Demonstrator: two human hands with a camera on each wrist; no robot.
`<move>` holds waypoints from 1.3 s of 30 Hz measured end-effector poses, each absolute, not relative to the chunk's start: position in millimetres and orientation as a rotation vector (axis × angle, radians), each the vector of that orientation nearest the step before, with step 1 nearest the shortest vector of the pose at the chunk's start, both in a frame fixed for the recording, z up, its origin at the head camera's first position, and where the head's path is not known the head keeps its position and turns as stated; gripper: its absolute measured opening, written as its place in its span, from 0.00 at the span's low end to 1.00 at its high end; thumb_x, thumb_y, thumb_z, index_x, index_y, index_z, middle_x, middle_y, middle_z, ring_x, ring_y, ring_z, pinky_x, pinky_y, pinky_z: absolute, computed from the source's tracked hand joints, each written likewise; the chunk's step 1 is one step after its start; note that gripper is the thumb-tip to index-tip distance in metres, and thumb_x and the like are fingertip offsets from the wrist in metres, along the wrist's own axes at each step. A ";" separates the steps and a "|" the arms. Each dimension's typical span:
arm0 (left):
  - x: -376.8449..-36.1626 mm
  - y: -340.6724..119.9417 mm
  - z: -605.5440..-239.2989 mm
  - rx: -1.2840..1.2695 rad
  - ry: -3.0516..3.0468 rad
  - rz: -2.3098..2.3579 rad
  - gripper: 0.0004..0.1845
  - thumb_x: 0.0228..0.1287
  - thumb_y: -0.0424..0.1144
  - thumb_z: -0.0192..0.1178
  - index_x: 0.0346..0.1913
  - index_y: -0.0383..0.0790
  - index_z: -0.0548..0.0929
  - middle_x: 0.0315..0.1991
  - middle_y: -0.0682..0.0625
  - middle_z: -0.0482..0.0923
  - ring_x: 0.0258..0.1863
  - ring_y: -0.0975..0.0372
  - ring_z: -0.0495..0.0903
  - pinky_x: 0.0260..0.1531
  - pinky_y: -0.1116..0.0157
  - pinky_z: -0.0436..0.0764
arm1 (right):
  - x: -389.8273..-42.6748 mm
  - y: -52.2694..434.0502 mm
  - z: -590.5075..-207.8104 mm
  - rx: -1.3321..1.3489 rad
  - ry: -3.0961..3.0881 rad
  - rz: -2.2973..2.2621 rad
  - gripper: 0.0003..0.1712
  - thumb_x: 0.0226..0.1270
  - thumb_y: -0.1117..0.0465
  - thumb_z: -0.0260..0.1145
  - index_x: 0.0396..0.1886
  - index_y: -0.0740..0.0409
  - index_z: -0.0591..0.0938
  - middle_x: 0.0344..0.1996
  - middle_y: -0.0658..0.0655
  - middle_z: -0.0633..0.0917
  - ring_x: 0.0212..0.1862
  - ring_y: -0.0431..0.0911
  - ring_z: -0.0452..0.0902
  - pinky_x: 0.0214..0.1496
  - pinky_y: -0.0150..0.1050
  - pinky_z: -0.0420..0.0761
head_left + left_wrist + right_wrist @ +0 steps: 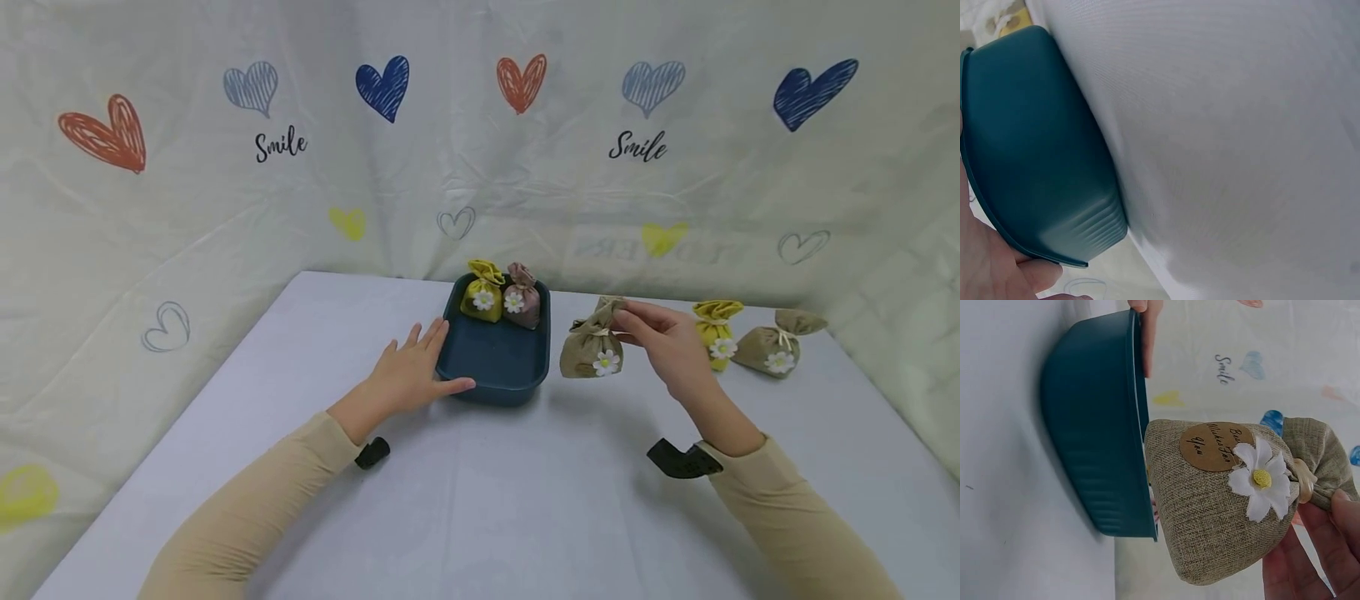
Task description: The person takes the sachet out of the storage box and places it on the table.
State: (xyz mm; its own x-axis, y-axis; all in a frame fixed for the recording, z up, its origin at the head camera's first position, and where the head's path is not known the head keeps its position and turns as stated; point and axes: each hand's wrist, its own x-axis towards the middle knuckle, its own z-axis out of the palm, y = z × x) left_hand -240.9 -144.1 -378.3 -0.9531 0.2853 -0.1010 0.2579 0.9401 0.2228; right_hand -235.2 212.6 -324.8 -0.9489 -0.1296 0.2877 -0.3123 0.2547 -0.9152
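A dark teal tray [495, 367] sits mid-table with a yellow sachet [482, 293] and a mauve sachet [522, 298] standing in its far end. My left hand [420, 367] rests on the tray's left rim with straight fingers, and its thumb [1035, 275] lies along the front wall. My right hand [626, 323] pinches the tied neck of a khaki burlap sachet [592, 348] with a white daisy. It holds the sachet just right of the tray, seemingly off the table. In the right wrist view this burlap sachet [1222, 500] hangs beside the tray [1097, 425].
Another yellow sachet [716, 333] and a second khaki sachet [772, 348] stand on the white table [525, 500] to the right of my right hand. A heart-printed cloth backdrop [480, 167] closes off the table's far and side edges.
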 end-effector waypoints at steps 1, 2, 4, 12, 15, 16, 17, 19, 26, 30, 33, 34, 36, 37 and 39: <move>-240.8 -143.8 -378.0 0.416 2.961 0.313 0.62 0.62 0.80 0.51 0.84 0.43 0.41 0.84 0.49 0.37 0.81 0.45 0.41 0.73 0.37 0.49 | -235.0 214.8 -325.2 0.421 -2.359 1.776 0.26 0.80 0.63 0.61 0.66 0.80 0.73 0.39 0.31 0.84 0.42 0.29 0.84 0.48 0.26 0.82; -240.6 -143.5 -377.6 0.419 2.958 0.314 0.62 0.62 0.80 0.51 0.84 0.42 0.41 0.84 0.48 0.37 0.81 0.45 0.41 0.73 0.37 0.49 | -234.8 217.2 -325.9 0.419 -2.353 1.774 0.26 0.79 0.63 0.61 0.66 0.81 0.73 0.39 0.31 0.84 0.41 0.29 0.84 0.48 0.26 0.82; -240.7 -142.9 -377.1 0.422 2.953 0.318 0.62 0.62 0.80 0.51 0.84 0.42 0.42 0.84 0.48 0.37 0.81 0.44 0.42 0.73 0.36 0.49 | -234.2 222.4 -327.2 0.416 -2.339 1.762 0.26 0.79 0.64 0.61 0.65 0.82 0.73 0.38 0.31 0.85 0.41 0.30 0.84 0.47 0.26 0.82; -242.6 -142.2 -377.2 0.434 2.966 0.319 0.62 0.62 0.80 0.50 0.84 0.43 0.41 0.84 0.49 0.37 0.81 0.45 0.41 0.73 0.37 0.49 | -230.9 243.5 -332.8 0.431 -2.178 1.915 0.15 0.75 0.69 0.65 0.47 0.45 0.90 0.38 0.38 0.89 0.39 0.33 0.86 0.43 0.26 0.83; -243.1 -142.1 -377.1 0.431 2.969 0.314 0.62 0.62 0.80 0.50 0.84 0.42 0.41 0.84 0.49 0.37 0.81 0.45 0.41 0.73 0.37 0.49 | -229.1 250.4 -334.8 0.431 -2.117 1.990 0.18 0.74 0.70 0.65 0.42 0.40 0.91 0.38 0.40 0.89 0.38 0.33 0.86 0.43 0.25 0.83; -243.1 -142.0 -377.0 0.431 2.968 0.315 0.62 0.62 0.80 0.50 0.84 0.43 0.41 0.84 0.49 0.37 0.81 0.45 0.41 0.73 0.37 0.49 | -228.3 252.6 -335.2 0.423 -2.103 2.011 0.18 0.74 0.70 0.65 0.42 0.40 0.91 0.37 0.41 0.89 0.38 0.33 0.86 0.43 0.25 0.82; -243.2 -142.0 -376.9 0.429 2.966 0.315 0.62 0.62 0.80 0.50 0.84 0.43 0.41 0.84 0.49 0.37 0.81 0.45 0.41 0.73 0.37 0.49 | -227.5 255.0 -335.7 0.413 -2.092 2.023 0.18 0.74 0.70 0.65 0.41 0.39 0.91 0.37 0.41 0.89 0.38 0.33 0.86 0.43 0.25 0.82; -242.7 -142.2 -376.9 0.433 2.964 0.313 0.61 0.62 0.79 0.50 0.84 0.42 0.41 0.84 0.48 0.37 0.81 0.45 0.41 0.73 0.37 0.49 | -226.4 260.1 -336.2 0.384 -2.068 2.052 0.19 0.74 0.70 0.65 0.40 0.38 0.91 0.36 0.42 0.89 0.38 0.33 0.86 0.43 0.25 0.83; -240.7 -143.0 -376.7 0.429 2.967 0.309 0.61 0.63 0.79 0.51 0.84 0.41 0.42 0.84 0.47 0.38 0.81 0.44 0.42 0.73 0.36 0.50 | -225.6 279.3 -335.0 0.324 -2.040 2.099 0.19 0.76 0.69 0.63 0.39 0.37 0.90 0.33 0.42 0.89 0.37 0.32 0.86 0.42 0.23 0.81; -241.8 -142.9 -377.8 0.421 2.964 0.318 0.61 0.62 0.79 0.51 0.84 0.42 0.42 0.84 0.48 0.37 0.81 0.45 0.41 0.73 0.37 0.49 | -226.0 289.1 -335.1 0.338 -1.990 2.148 0.18 0.75 0.70 0.63 0.40 0.40 0.91 0.34 0.43 0.90 0.37 0.33 0.87 0.41 0.24 0.82; -242.0 -142.8 -378.5 0.417 2.962 0.323 0.61 0.62 0.79 0.51 0.84 0.43 0.41 0.84 0.49 0.37 0.81 0.45 0.41 0.73 0.37 0.48 | -226.5 296.3 -336.1 0.352 -1.956 2.189 0.18 0.75 0.70 0.63 0.41 0.44 0.92 0.35 0.45 0.90 0.38 0.34 0.87 0.41 0.25 0.83; -241.7 -142.8 -378.7 0.416 2.963 0.325 0.62 0.62 0.79 0.51 0.84 0.43 0.41 0.84 0.49 0.37 0.81 0.45 0.41 0.73 0.37 0.48 | -226.7 298.9 -336.7 0.356 -1.951 2.197 0.17 0.75 0.71 0.62 0.41 0.45 0.92 0.35 0.45 0.90 0.38 0.34 0.87 0.41 0.25 0.83; -241.5 -142.8 -379.2 0.415 2.964 0.327 0.62 0.62 0.79 0.51 0.84 0.42 0.42 0.84 0.48 0.38 0.81 0.45 0.41 0.73 0.37 0.49 | -227.1 303.9 -338.3 0.367 -1.934 2.211 0.17 0.75 0.71 0.62 0.42 0.47 0.92 0.35 0.46 0.90 0.39 0.35 0.87 0.42 0.26 0.83; -241.6 -142.9 -379.5 0.416 2.965 0.327 0.62 0.62 0.79 0.51 0.84 0.42 0.42 0.84 0.48 0.38 0.81 0.45 0.41 0.73 0.37 0.49 | -227.3 306.4 -339.3 0.370 -1.923 2.226 0.17 0.76 0.72 0.61 0.42 0.48 0.92 0.35 0.47 0.90 0.39 0.35 0.87 0.42 0.26 0.83; -241.7 -143.0 -380.2 0.416 2.966 0.325 0.62 0.62 0.79 0.51 0.84 0.42 0.42 0.84 0.48 0.38 0.81 0.45 0.41 0.73 0.37 0.49 | -227.6 311.2 -341.7 0.383 -1.909 2.241 0.18 0.76 0.73 0.60 0.43 0.49 0.92 0.36 0.47 0.90 0.40 0.35 0.87 0.42 0.26 0.83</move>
